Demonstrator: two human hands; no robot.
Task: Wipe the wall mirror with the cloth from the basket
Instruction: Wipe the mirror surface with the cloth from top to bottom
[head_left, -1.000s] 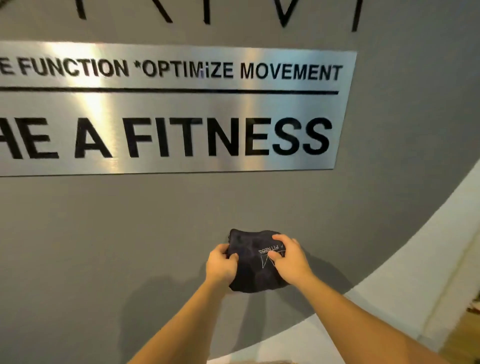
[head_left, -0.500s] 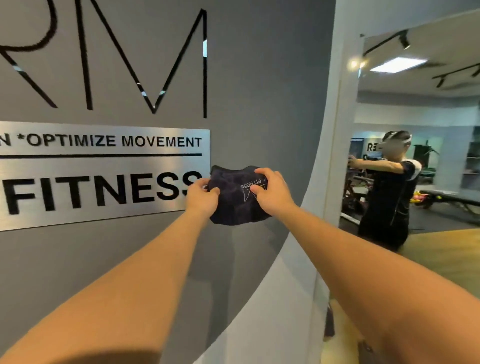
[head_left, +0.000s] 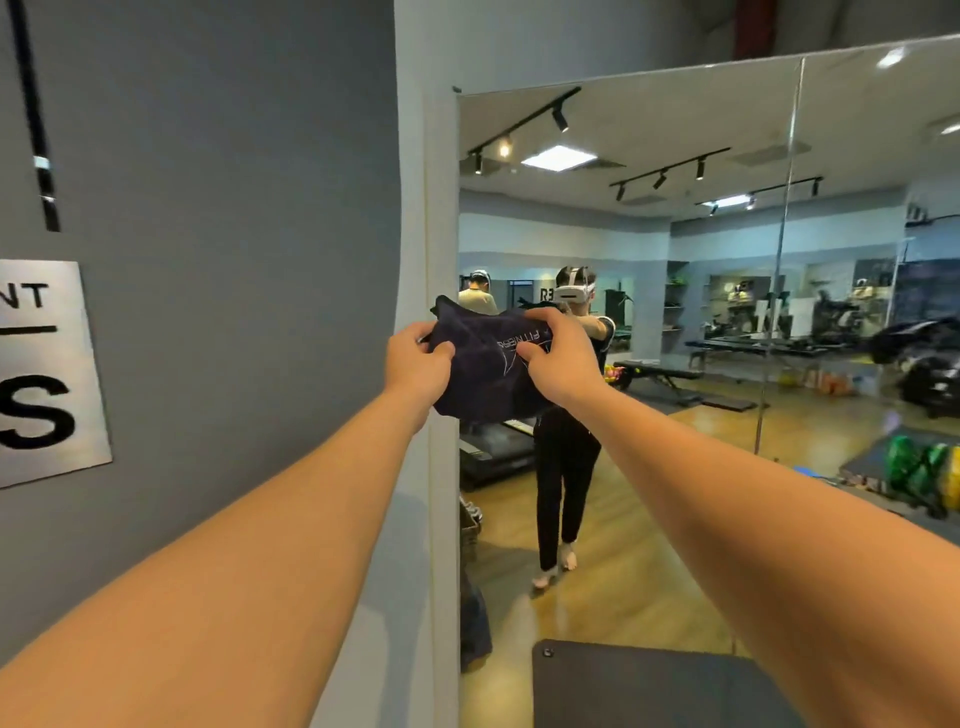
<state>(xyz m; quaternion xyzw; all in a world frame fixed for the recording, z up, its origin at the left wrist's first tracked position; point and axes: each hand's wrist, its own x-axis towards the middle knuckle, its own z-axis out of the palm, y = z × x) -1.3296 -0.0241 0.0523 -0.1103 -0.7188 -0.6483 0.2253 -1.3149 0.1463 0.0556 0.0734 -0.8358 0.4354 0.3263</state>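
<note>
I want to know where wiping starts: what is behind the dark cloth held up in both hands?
Behind the cloth are the mirror left edge and the pale wall strip. The glass directly behind it is covered.

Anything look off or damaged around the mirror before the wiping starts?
Nothing stands out. The wall mirror looks whole, with only a straight vertical panel seam. The dark cloth is bunched between the left hand and right hand, in front of the mirror's left edge.

Gym: wall mirror reflecting weight bench, treadmill.

both hands gripping cloth, mirror ahead
</note>
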